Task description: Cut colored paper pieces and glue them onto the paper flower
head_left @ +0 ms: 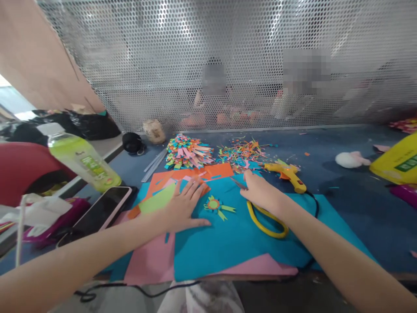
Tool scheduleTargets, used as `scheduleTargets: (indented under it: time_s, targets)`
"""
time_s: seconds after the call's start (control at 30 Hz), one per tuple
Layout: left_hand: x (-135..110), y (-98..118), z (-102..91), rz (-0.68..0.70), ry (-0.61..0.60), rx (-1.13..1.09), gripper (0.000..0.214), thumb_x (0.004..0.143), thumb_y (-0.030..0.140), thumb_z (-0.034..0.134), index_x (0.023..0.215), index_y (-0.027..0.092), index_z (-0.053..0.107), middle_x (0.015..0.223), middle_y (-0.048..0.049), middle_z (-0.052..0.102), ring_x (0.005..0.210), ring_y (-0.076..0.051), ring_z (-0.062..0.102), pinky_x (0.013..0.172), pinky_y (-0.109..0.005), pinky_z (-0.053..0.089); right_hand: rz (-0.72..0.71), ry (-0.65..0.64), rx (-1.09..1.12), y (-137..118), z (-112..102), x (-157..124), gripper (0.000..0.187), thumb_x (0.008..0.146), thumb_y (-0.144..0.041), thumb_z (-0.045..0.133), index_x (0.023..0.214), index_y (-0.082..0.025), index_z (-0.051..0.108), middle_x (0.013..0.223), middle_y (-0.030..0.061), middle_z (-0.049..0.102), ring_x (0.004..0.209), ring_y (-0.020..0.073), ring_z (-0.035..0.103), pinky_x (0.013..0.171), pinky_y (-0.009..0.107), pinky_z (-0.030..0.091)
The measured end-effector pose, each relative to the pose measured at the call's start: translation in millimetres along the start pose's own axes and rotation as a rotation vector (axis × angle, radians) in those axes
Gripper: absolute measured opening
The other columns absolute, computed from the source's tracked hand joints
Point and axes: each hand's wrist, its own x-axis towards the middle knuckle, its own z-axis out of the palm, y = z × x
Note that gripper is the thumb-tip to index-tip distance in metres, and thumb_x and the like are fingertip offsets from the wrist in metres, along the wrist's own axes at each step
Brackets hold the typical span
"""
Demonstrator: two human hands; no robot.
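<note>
Perforated metal panelling [137, 65] is standing behind the dark blue desk [325, 174], and a heap of paper scraps [241, 152] is lying just in front of it. Beside that heap, a fringed paper cone [187, 152] is sitting upright. You are seemingly steadying loose sheets with one hand while readying the scissors [275, 235] in the other. To do this well, you should be pressing evenly through the left palm, so that the layered paper is lying flat, and pointing the blades away from your left fingertips. A small green-and-orange rosette [214, 204] is lying on the blue sheet [211, 252] between your hands, so you should be lifting the scissors over it rather than dragging them across. Watch the yellow glue gun [288, 171] too; it is lying just beyond your right wrist, and its tip may be hot.

Your left hand [184, 206] is resting palm down, fingers spread and thumb out to the side, partly over the green sheet [158, 200], gripping nothing that shows. Your right hand [263, 193] is curling around the scissors, the yellow handle hanging below it and the blades pointing left; whether they are parted, you cannot tell.
</note>
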Motion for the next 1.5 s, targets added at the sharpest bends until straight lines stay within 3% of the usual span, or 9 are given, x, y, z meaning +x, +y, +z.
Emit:
scheduleTargets:
  time_s: [0.2, 0.43, 0.57, 0.7, 0.87, 1.0, 1.17, 1.3, 1.5]
  targets:
    - [8, 12, -13.5, 0.089, 0.040, -0.123, 0.085, 0.077, 0.068, 0.038, 0.140, 0.013, 0.023, 0.145, -0.0176, 0.029, 0.134, -0.034, 0.023, 0.106, -0.059, 0.005, -0.074, 0.104, -0.065, -2, 2, 1, 0.024, 0.082, -0.016, 0.047, 0.105, -0.008, 0.050, 0.101, 0.0167, 0.062, 0.091, 0.0254, 0.060, 0.068, 0.029, 0.040]
    - [21, 25, -1.5, -0.145, 0.153, -0.374, 0.053, 0.086, 0.047, 0.042, 0.132, 0.022, 0.034, 0.126, -0.0107, 0.056, 0.124, -0.028, 0.042, 0.104, -0.055, 0.017, -0.074, 0.218, -0.154, 5, 12, 6, 0.029, 0.079, -0.011, 0.048, 0.107, -0.003, 0.050, 0.098, 0.0228, 0.060, 0.095, 0.0340, 0.056, 0.072, 0.039, 0.041]
    - [18, 20, 0.5, -0.171, 0.157, -0.427, 0.053, 0.082, 0.043, 0.051, 0.129, 0.023, 0.037, 0.125, -0.0093, 0.057, 0.122, -0.028, 0.045, 0.104, -0.053, 0.018, -0.337, 0.226, -0.161, 2, 15, 9, 0.030, 0.079, -0.007, 0.047, 0.108, -0.013, 0.052, 0.114, 0.0160, 0.057, 0.110, 0.0306, 0.048, 0.093, 0.048, 0.030]
    - [12, 15, -1.5, -0.174, 0.177, -0.464, 0.054, 0.078, 0.042, 0.056, 0.126, 0.024, 0.040, 0.125, -0.0076, 0.057, 0.121, -0.029, 0.045, 0.105, -0.052, 0.016, -0.586, 0.185, -0.106, 0, 22, 14, 0.025, 0.084, -0.007, 0.043, 0.102, -0.018, 0.057, 0.102, 0.0074, 0.065, 0.104, 0.0221, 0.053, 0.101, 0.047, 0.020]
    - [15, 9, -0.6, -0.203, 0.246, -0.578, 0.039, 0.082, 0.036, 0.056, 0.119, 0.026, 0.048, 0.112, -0.0033, 0.065, 0.110, -0.024, 0.054, 0.102, -0.048, 0.020, -0.666, 0.232, 0.038, 4, 27, 23, 0.022, 0.089, -0.011, 0.040, 0.104, -0.016, 0.056, 0.103, 0.0085, 0.064, 0.101, 0.0203, 0.054, 0.095, 0.040, 0.031]
    - [17, 5, -4.5, -0.203, 0.291, -0.670, 0.017, 0.086, 0.032, 0.050, 0.093, 0.028, 0.065, 0.100, 0.0002, 0.070, 0.102, -0.020, 0.058, 0.097, -0.041, 0.027, -0.705, 0.236, 0.169, 7, 25, 24, 0.018, 0.088, -0.012, 0.043, 0.097, -0.016, 0.057, 0.100, 0.0075, 0.063, 0.095, 0.0163, 0.056, 0.084, 0.028, 0.041]
    - [15, 2, -7.2, -0.269, 0.333, -0.774, 0.026, 0.078, 0.035, 0.061, 0.103, 0.027, 0.062, 0.096, -0.0006, 0.070, 0.095, -0.020, 0.061, 0.094, -0.038, 0.033, -0.696, 0.231, 0.277, 4, 25, 21, 0.013, 0.083, -0.009, 0.048, 0.087, -0.016, 0.059, 0.088, 0.0052, 0.062, 0.084, 0.0145, 0.057, 0.075, 0.025, 0.045]
    - [15, 1, -8.1, -0.282, 0.284, -0.886, 0.016, 0.082, 0.034, 0.056, 0.083, 0.025, 0.068, 0.091, 0.0003, 0.071, 0.092, -0.018, 0.063, 0.088, -0.032, 0.040, -0.664, 0.247, 0.350, 2, 23, 19, 0.012, 0.081, -0.010, 0.051, 0.084, -0.015, 0.060, 0.081, 0.0036, 0.061, 0.071, 0.0117, 0.057, 0.067, 0.023, 0.046]
    - [15, 4, -11.2, -0.271, 0.271, -1.025, 0.028, 0.080, 0.042, 0.056, 0.096, 0.021, 0.066, 0.093, -0.0031, 0.071, 0.088, -0.018, 0.064, 0.081, -0.029, 0.045, -0.605, 0.278, 0.407, 1, 24, 19, 0.012, 0.075, -0.008, 0.052, 0.077, -0.015, 0.061, 0.069, 0.0015, 0.060, 0.061, 0.0107, 0.054, 0.058, 0.021, 0.044]
